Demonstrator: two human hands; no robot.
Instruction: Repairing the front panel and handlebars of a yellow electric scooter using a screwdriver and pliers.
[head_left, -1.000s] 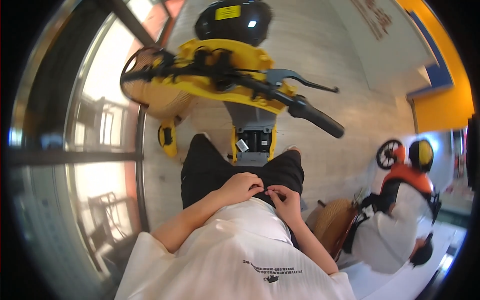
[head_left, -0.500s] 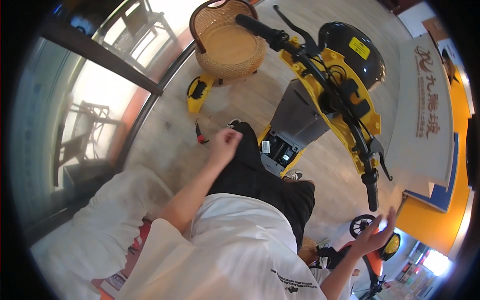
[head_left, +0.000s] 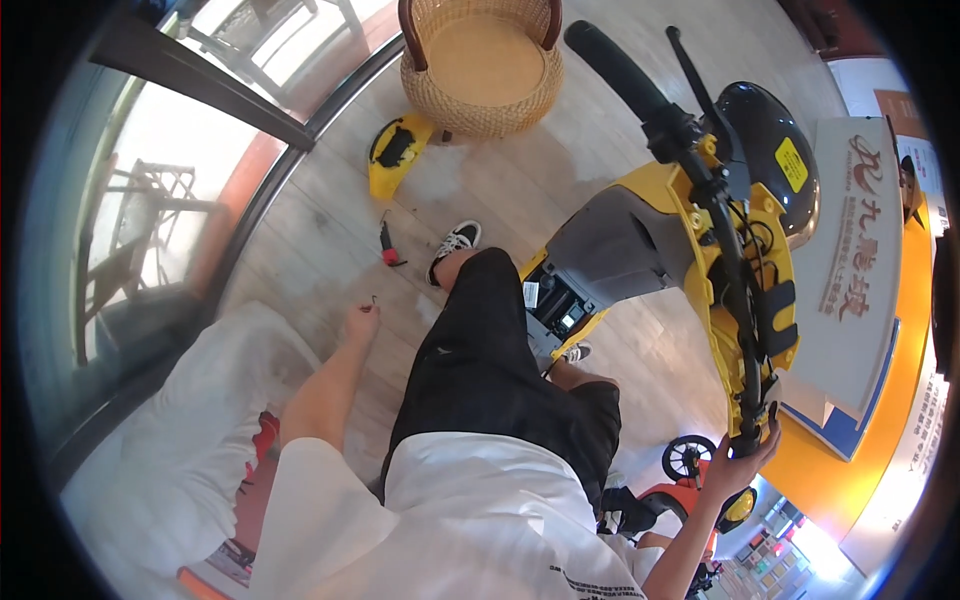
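Note:
A yellow and grey scooter (head_left: 620, 235) stands before me with its floor compartment (head_left: 562, 305) open, showing dark parts inside. Its black handlebar (head_left: 728, 225) reaches from far to near on the right. My right hand (head_left: 745, 462) closes round the near end of that bar, at the grip, which it partly hides. Away from the scooter, over the floor on the left, my left hand (head_left: 363, 322) pinches a small, thin, dark hooked piece (head_left: 374, 299); its exact kind is too small to make out. Beyond it lie a red and black tool (head_left: 389, 250) and a yellow cover (head_left: 392, 160).
A wicker chair (head_left: 485, 75) stands at the far side. Glass panels (head_left: 180, 150) line the left. A glossy dark dome (head_left: 765, 150) with a yellow label sits beyond the bar. On the right are a counter (head_left: 855, 260) and an orange vehicle (head_left: 665, 490). A white-covered shape (head_left: 200, 420) is near left.
My left hand has moved left and nearer, away from my knee. My right hand has gone from open in the air to holding the handlebar's near grip. The bar appears turned.

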